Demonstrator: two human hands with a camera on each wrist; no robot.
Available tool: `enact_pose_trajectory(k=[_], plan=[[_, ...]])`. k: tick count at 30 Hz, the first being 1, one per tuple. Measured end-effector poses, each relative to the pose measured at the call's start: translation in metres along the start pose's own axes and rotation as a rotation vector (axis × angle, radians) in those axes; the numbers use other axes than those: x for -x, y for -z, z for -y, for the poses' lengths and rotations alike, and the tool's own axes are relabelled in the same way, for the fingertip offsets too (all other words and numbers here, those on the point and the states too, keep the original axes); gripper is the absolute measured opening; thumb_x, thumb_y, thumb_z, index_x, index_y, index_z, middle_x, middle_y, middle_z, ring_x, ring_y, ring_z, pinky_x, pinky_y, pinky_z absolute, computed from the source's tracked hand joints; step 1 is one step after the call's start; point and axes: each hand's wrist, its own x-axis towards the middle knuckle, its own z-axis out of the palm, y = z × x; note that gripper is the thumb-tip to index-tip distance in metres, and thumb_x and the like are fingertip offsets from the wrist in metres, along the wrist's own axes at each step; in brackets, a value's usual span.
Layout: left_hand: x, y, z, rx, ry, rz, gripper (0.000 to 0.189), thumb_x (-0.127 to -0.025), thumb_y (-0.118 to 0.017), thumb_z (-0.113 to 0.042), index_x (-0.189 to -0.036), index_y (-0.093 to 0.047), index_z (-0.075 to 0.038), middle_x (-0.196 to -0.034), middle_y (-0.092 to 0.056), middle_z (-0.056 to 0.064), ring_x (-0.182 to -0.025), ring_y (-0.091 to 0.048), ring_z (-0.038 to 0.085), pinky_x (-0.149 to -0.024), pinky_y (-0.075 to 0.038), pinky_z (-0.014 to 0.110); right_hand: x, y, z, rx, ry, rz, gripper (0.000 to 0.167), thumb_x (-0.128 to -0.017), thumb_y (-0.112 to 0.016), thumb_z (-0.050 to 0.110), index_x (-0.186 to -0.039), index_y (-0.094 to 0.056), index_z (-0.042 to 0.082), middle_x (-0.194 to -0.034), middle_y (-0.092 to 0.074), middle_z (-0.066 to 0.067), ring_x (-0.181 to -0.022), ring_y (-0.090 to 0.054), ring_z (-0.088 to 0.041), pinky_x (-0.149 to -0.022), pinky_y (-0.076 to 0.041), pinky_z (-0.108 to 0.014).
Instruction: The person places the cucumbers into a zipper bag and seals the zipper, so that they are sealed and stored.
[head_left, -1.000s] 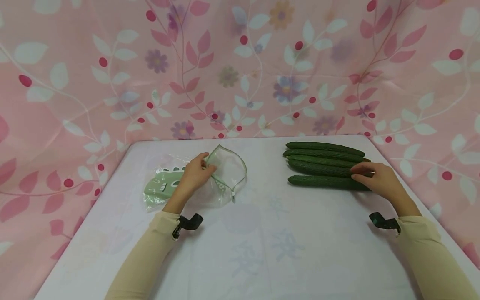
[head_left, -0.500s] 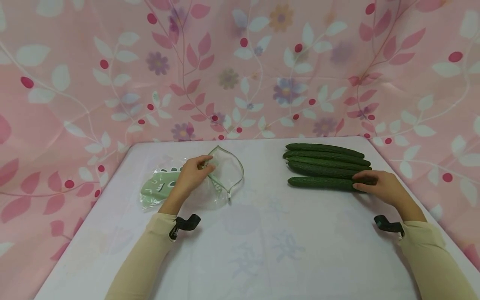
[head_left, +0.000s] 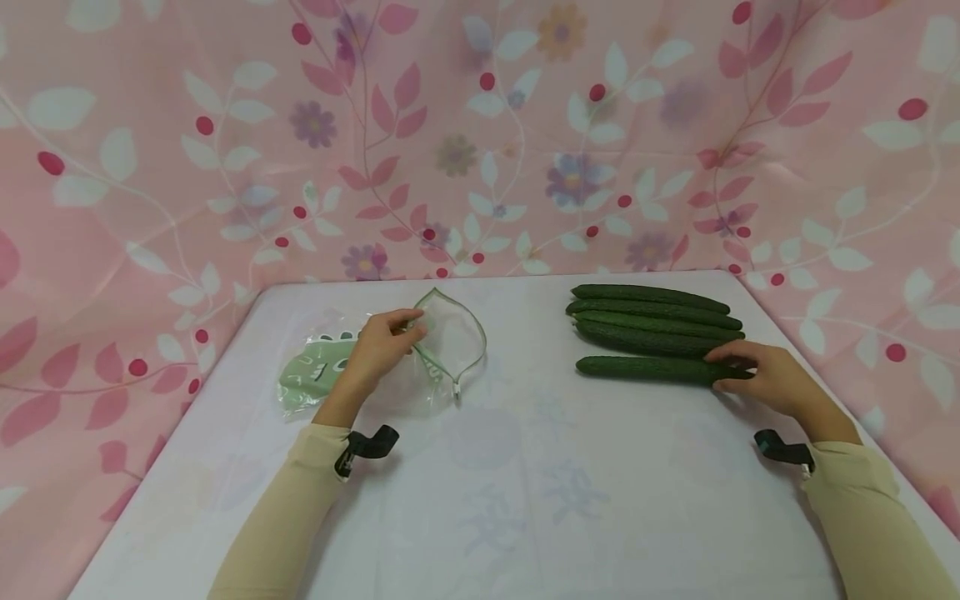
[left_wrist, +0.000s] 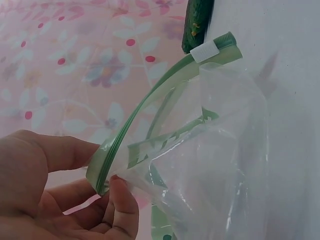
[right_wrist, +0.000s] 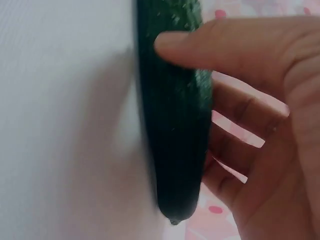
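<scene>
A clear zip bag [head_left: 311,375] with a green cartoon-monster print lies at the table's left, its green-edged mouth spread apart. My left hand [head_left: 378,346] pinches the green zip edge [left_wrist: 127,125] between thumb and fingers; a white slider [left_wrist: 205,51] sits near the far end of that edge. On the right, my right hand [head_left: 776,379] grips the nearest cucumber [head_left: 645,367] close to its right end. In the right wrist view the thumb lies across this cucumber [right_wrist: 175,125], with fingers on the other side.
Several more cucumbers [head_left: 648,293] lie side by side just behind the gripped one. The table has a white cloth [head_left: 510,483]. A pink floral curtain [head_left: 450,167] hangs behind the table and at both sides.
My right hand has moved slightly right and toward me, settling on the nearest cucumber's end. My left hand and the bag's mouth have shifted a little left.
</scene>
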Motion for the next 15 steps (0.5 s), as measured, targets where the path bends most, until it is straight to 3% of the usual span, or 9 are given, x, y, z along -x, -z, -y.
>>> enact_pose_trajectory(k=[3,5,7,10,13,15], plan=[[0.0,0.0,0.0,0.005,-0.003,0.0,0.042,-0.103,-0.066,-0.017,-0.142,-0.063,-0.001,-0.124,-0.065,0.017,-0.092,-0.062,0.028,-0.088,-0.053,0.051,0.0,0.0,-0.001,0.018,-0.039,0.042,0.04,-0.083,-0.089,0.016,-0.12,-0.077,0.006,-0.112,-0.072,-0.017,-0.097,-0.068,-0.038,-0.083,-0.056,-0.048],[0.0,0.0,0.0,0.003,-0.005,-0.001,0.042,-0.104,-0.066,-0.018,-0.142,-0.063,-0.002,-0.123,-0.065,0.017,-0.092,-0.061,0.027,-0.085,-0.054,0.046,0.001,-0.001,-0.002,0.019,-0.047,0.059,0.04,-0.083,-0.089,0.018,-0.12,-0.077,0.007,-0.109,-0.072,-0.017,-0.094,-0.067,-0.037,-0.079,-0.056,-0.052],[0.0,0.0,0.001,0.002,-0.004,-0.003,0.041,-0.103,-0.067,-0.018,-0.142,-0.064,-0.002,-0.121,-0.065,0.016,-0.091,-0.061,0.026,-0.083,-0.054,0.044,0.001,-0.002,-0.005,0.009,-0.037,0.062,0.039,-0.083,-0.088,0.018,-0.12,-0.078,0.008,-0.105,-0.073,-0.012,-0.091,-0.066,-0.029,-0.076,-0.055,-0.044],[0.0,0.001,0.002,0.007,-0.005,-0.001,0.042,-0.103,-0.067,-0.018,-0.142,-0.064,-0.003,-0.121,-0.065,0.016,-0.092,-0.061,0.026,-0.085,-0.053,0.047,0.002,-0.005,-0.01,-0.056,-0.01,0.037,0.037,-0.085,-0.087,0.014,-0.12,-0.078,0.007,-0.081,-0.066,0.002,-0.072,-0.054,-0.011,-0.062,-0.046,-0.03],[-0.001,0.001,0.003,0.016,-0.008,0.005,0.043,-0.103,-0.066,-0.018,-0.143,-0.063,-0.002,-0.122,-0.066,0.016,-0.093,-0.062,0.027,-0.09,-0.052,0.054,0.004,-0.008,-0.015,-0.126,0.029,0.007,0.034,-0.088,-0.083,0.009,-0.12,-0.077,0.005,-0.062,-0.042,0.013,-0.055,-0.035,-0.002,-0.051,-0.034,-0.027],[-0.001,0.001,0.003,0.018,-0.009,0.006,0.043,-0.103,-0.066,-0.018,-0.143,-0.062,-0.002,-0.123,-0.066,0.017,-0.094,-0.062,0.027,-0.091,-0.051,0.055,0.004,-0.01,-0.017,-0.162,0.055,-0.013,0.032,-0.089,-0.082,0.006,-0.12,-0.076,0.003,-0.06,-0.03,0.016,-0.051,-0.027,-0.001,-0.048,-0.03,-0.03]])
